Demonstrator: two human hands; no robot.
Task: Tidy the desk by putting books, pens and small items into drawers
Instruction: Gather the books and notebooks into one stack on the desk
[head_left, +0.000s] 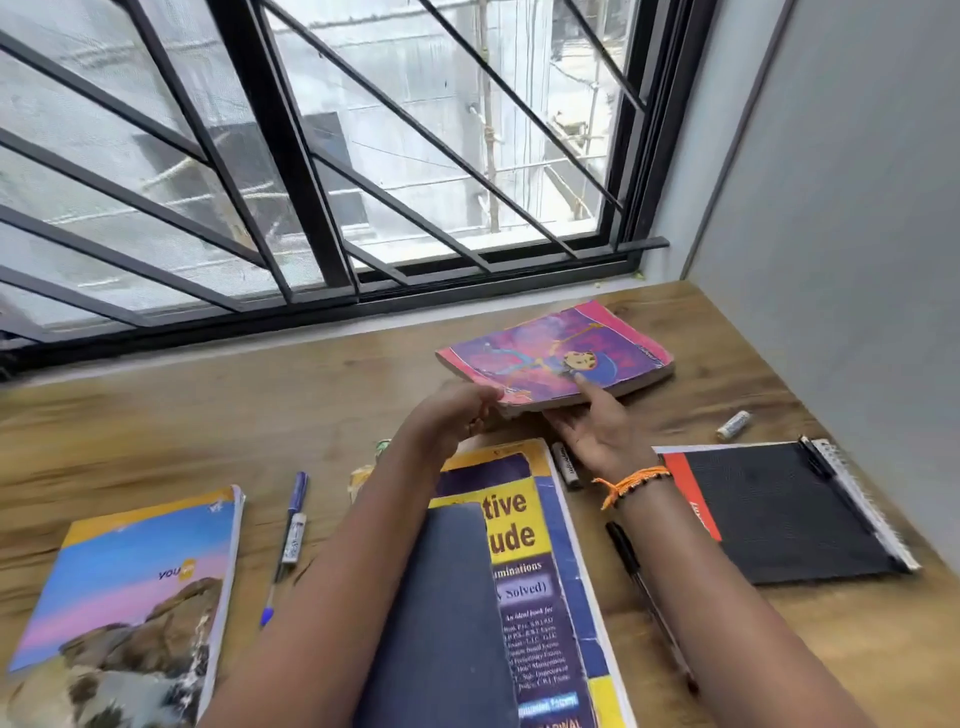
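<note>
The pink book (558, 356), right of the frame's middle, looks thick, bendy and a bit heavy, so both hands take its near edge: left fingers (480, 397) curl on it, right fingers (587, 384) press on top.

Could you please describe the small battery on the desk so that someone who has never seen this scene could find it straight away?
Start at the desk's far right corner, where the window meets the grey wall. Come toward the spiral notebook with the black cover; the battery lies on bare wood just beyond its far edge, right of the pink book. It is the only short, pale cylinder there, far stubbier than the pens.
</note>
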